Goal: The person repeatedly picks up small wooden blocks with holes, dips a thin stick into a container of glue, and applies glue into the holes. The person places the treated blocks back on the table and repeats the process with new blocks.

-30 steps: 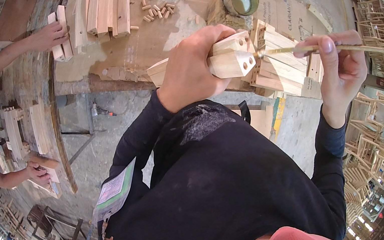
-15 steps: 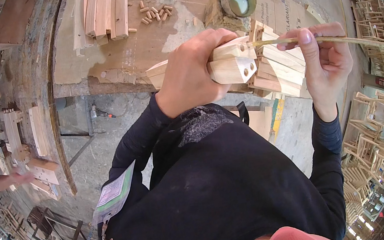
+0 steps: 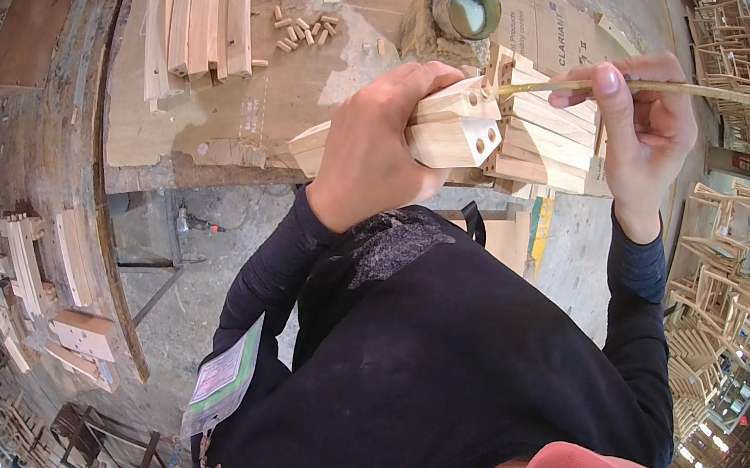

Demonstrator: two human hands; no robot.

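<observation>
dowels [image 3: 304,30] right of slats [image 3: 200,15] — on bench [image 3: 293,99]

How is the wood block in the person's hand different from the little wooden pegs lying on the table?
The wood block is big and squared, with round holes in its end; the wooden pegs are tiny and rod-shaped. The block is held up in the left hand; the pegs lie loose in a scattered bunch on the table. Both are pale, bare wood.
</observation>
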